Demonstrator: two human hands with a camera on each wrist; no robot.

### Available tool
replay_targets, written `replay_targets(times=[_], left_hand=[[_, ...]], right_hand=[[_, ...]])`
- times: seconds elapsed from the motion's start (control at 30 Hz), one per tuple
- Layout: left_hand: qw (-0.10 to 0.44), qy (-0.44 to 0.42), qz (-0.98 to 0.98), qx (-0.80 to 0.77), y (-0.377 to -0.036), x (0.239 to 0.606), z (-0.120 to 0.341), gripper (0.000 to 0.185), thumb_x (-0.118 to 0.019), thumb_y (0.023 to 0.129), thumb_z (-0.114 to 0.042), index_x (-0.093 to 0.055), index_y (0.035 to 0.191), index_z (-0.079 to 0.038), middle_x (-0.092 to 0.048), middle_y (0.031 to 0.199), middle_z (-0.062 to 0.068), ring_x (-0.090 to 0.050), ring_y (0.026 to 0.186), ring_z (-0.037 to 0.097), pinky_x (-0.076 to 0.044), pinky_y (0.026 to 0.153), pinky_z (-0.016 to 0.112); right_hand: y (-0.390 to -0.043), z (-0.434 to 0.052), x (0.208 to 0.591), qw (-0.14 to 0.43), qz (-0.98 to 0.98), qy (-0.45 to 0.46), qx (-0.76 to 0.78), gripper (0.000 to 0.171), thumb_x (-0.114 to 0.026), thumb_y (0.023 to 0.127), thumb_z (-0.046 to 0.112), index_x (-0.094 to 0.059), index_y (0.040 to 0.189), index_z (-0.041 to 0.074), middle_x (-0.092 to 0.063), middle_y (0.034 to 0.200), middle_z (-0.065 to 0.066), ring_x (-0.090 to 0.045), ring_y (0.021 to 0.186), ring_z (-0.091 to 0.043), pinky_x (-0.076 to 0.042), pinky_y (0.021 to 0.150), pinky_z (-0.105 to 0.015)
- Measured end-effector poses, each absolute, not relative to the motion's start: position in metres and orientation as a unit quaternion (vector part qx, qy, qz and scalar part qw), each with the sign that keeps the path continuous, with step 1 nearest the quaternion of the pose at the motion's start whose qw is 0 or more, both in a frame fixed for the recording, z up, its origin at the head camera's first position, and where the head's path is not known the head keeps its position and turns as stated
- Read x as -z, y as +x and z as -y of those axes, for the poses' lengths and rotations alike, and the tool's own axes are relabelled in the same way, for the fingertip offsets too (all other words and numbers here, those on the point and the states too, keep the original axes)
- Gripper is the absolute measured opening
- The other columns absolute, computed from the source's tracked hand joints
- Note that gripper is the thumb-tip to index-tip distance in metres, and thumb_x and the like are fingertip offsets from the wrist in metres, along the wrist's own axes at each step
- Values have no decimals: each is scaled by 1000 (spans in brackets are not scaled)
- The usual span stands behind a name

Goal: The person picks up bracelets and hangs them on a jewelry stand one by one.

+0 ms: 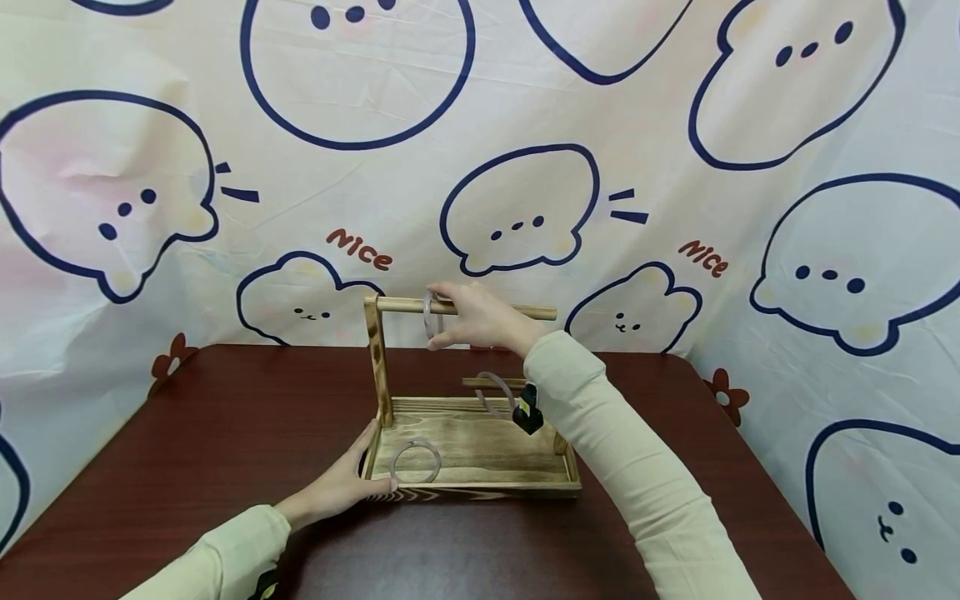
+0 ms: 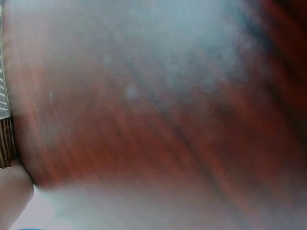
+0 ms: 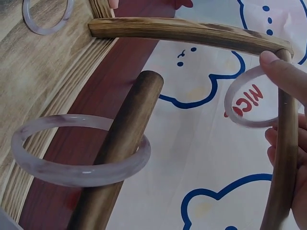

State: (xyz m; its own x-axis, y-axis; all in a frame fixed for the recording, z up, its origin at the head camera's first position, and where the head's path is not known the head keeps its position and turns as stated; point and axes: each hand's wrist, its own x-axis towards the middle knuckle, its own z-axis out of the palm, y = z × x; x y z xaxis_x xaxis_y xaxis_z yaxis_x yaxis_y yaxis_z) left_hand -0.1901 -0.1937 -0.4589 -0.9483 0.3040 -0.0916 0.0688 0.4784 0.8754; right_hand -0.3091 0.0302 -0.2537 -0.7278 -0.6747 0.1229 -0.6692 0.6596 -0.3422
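A wooden bangle rack (image 1: 487,492) stands on the table, with a tray base, an upright post and two rods. My right hand (image 1: 483,317) is at the upper rod (image 1: 397,305), pinching a pale translucent bangle (image 1: 428,315) that loops around it. In the right wrist view the thumb (image 3: 273,60) presses on that bangle's edge. A second bangle (image 3: 76,175) hangs around the lower rod (image 3: 129,115). Inside the tray, towards the front left, lies a third bangle (image 1: 416,444). My left hand (image 1: 341,483) grips the tray's left front corner, thumb at the front rim.
The dark red-brown table (image 1: 187,442) extends on both sides of the rack. Behind it hangs a pale cloth (image 1: 405,200) printed with cartoon outlines. My right forearm (image 1: 637,467) passes in front of the rack's right end and hides part of it.
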Motion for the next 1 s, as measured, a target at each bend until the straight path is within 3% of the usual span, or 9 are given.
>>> replay_targets(times=[0.2, 0.7, 0.83, 1.0], left_hand=[[118, 108, -851, -500, -190, 459, 194, 105, -71, 80, -29, 8, 148, -16, 10, 154, 14, 8, 139, 38, -10, 105, 62], [117, 105, -853, -497, -191, 459, 192, 105, -71, 80, -30, 8, 148, -14, 9, 154, 14, 8, 139, 38, -10, 106, 62], [119, 105, -852, -499, -190, 459, 192, 105, -71, 80, -30, 8, 148, -13, 10, 154, 14, 8, 139, 38, -10, 106, 62], [119, 106, -851, -500, -190, 459, 192, 105, -70, 80, -30, 8, 148, -13, 10, 154, 14, 8, 139, 37, -9, 106, 61]], right_hand=[[-308, -32, 254, 8, -899, -382, 217, 90, -76, 71, 44, -31, 144, 14, -35, 146, -1, -37, 132, -15, -32, 106, -30], [-308, -37, 257, 16, -877, -361, 317, 79, -72, 76, 43, -35, 142, 20, -40, 143, 2, -36, 132, -15, -32, 106, -35], [-308, -38, 259, -6, -870, -370, 324, 74, -71, 77, 43, -39, 140, 18, -44, 140, 1, -40, 129, -15, -34, 105, -35], [-306, -39, 265, -72, -852, -397, 335, 61, -69, 81, 35, -47, 134, 13, -50, 135, -2, -45, 125, -15, -36, 102, -29]])
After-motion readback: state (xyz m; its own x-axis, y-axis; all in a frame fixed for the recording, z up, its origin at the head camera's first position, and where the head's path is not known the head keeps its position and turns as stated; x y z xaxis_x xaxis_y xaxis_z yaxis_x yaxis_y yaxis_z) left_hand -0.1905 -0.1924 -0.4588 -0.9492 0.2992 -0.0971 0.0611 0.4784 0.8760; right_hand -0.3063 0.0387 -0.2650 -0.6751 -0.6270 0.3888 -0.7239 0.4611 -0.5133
